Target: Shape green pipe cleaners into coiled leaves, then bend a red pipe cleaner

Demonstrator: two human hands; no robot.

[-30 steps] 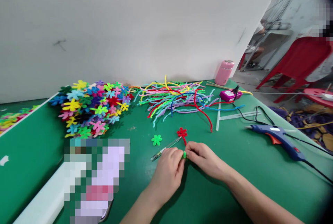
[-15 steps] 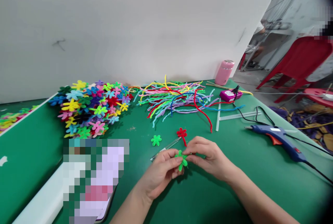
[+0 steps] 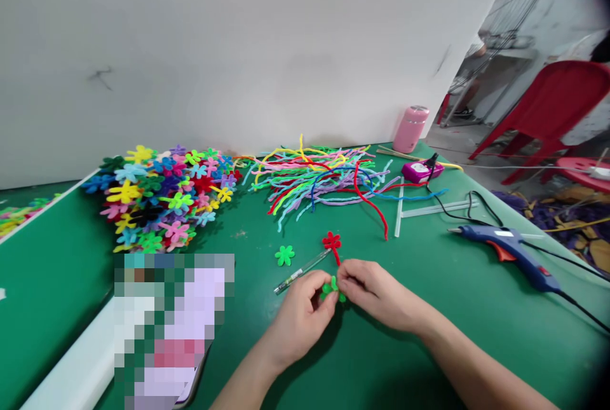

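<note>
A green pipe-cleaner flower is pinched between my two hands above the table, partly covered by fingers. My left hand grips it from the left with thumb and forefinger. On its right side, my right hand has its fingertips closed on a petal. Just beyond the hands lies a red pipe-cleaner flower with a short stem. Beside that is a clear-barrelled pen, its near end close to my left hand. A second green flower lies flat to the left of the pen.
Many finished flowers are heaped at the left, beside loose pipe cleaners. A blue glue gun, clear glue sticks, a magenta device and a pink bottle stand or lie rightward. A blurred-out phone lies front left.
The green flower has been turned in my fingers and its petals now look more bunched. My right hand has come lower and closer to my left. The view has shifted slightly.
</note>
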